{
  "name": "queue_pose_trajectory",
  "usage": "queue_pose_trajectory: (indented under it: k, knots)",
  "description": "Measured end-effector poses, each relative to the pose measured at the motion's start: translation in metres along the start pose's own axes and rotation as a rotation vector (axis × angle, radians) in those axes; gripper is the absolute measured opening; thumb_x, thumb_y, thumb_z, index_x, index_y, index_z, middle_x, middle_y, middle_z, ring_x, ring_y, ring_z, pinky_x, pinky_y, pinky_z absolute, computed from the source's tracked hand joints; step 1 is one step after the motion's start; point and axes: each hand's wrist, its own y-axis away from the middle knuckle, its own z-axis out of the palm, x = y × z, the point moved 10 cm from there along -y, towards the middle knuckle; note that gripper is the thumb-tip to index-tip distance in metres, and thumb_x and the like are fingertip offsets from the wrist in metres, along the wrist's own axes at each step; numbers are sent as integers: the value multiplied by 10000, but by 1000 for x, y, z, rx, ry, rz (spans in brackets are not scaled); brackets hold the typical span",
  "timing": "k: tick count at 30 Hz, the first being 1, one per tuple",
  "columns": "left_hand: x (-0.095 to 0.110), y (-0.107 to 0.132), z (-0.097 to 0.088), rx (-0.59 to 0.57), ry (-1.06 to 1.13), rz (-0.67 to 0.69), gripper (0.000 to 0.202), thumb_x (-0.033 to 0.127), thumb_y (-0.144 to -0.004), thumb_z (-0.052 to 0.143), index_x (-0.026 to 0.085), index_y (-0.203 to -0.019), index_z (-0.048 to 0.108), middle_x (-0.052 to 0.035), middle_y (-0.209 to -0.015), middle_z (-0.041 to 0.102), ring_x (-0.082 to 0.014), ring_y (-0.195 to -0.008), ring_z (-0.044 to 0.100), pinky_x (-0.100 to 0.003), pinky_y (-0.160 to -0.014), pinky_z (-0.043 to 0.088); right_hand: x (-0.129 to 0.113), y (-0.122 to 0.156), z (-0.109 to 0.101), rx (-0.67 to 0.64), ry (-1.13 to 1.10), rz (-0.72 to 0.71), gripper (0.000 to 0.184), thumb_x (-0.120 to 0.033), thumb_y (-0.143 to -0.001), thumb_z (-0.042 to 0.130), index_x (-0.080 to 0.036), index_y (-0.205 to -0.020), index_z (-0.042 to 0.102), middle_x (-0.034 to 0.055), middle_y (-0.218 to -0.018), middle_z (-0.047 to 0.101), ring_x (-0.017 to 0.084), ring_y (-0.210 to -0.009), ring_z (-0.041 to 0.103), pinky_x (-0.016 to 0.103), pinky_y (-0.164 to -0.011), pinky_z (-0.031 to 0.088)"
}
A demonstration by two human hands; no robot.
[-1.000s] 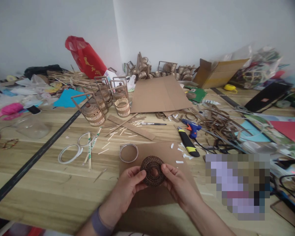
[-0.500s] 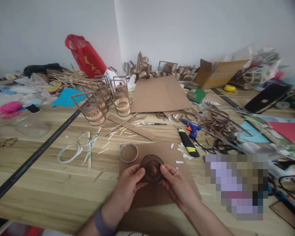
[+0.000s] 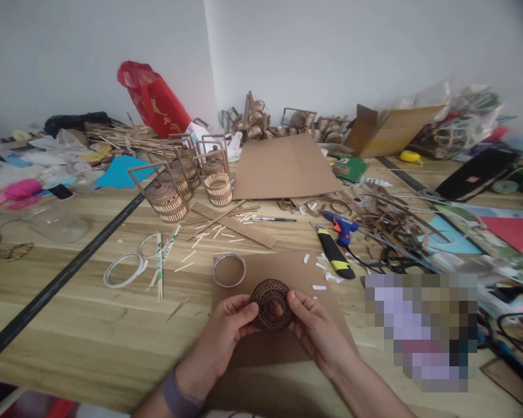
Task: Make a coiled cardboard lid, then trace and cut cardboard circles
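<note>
Between my two hands is a round, dark brown woven lid (image 3: 264, 321) with a knob at its centre, tilted up toward me. My left hand (image 3: 229, 325) pinches its left rim, thumb on the near face. At the right rim, my right hand (image 3: 316, 325) grips it the same way. Below lies a cardboard sheet (image 3: 283, 351) on the table. A ring of tape (image 3: 229, 271) rests on that sheet's far left corner, just beyond my left hand. White paper bits (image 3: 319, 287) are scattered on its right side.
Small lidded baskets (image 3: 165, 200) and an open basket (image 3: 218, 188) stand at the back left. A yellow-black utility knife (image 3: 335, 252) and a blue glue gun (image 3: 342, 225) lie to the right. Chopsticks (image 3: 160, 267) and white rings (image 3: 122, 271) lie left; a large cardboard (image 3: 287, 165) lies behind.
The lid has come slightly lower and toward me, and its face has tilted a little. Both hands keep hold of its rim; the things on the table stay where they were.
</note>
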Motion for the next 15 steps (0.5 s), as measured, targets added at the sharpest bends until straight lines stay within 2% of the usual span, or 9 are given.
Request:
queue_pose_trajectory:
  k: [8, 15]
  knots:
    - [-1, -1, 10, 13, 37, 65, 468, 478, -607, 921, 154, -910, 774, -94, -940, 788, -251, -938, 721, -311, -833, 556, 0, -1, -10, 69, -30, -41, 379, -561, -715, 854, -207, -796, 750, 23, -776, 729, 196, -798, 641, 288, -743, 493]
    - [-1, -1, 6, 9, -28, 42, 424, 445, -617, 921, 135, -875, 792, -91, -868, 790, -230, -840, 717, -304, -789, 563, -4, 0, -7, 58, 5, -56, 410, -573, -713, 852, -179, -733, 741, 22, -725, 715, 176, -739, 615, 268, -719, 472]
